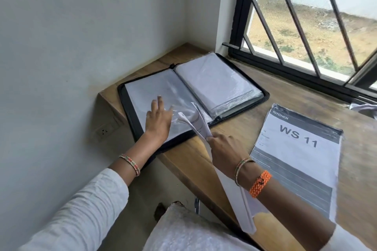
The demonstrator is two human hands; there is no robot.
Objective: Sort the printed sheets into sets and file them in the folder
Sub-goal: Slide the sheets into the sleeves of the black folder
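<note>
The folder, a black zip-edged display book with clear plastic sleeves, lies open on the wooden desk in the corner between the wall and the window. Its near left corner overhangs the desk edge. The right half carries a thick stack of filled sleeves.

Left hand: fingers straight and spread, palm down, resting on the clear sleeve of the folder's left page. A beaded bangle sits on this wrist.

Right hand: grip curled around a set of printed sheets, pinching it near the middle. The upper end of the set curls over the lower edge of the folder, just beside the left hand; the lower end runs back under the right wrist toward the person. This wrist carries a bangle and an orange braided band.

A second pile of printed sheets, topped by a page reading "KITCHEN" and "WS 11", lies flat on the desk to the right of the folder, apart from it.

A wall socket sits below the desk on the left wall.
</note>
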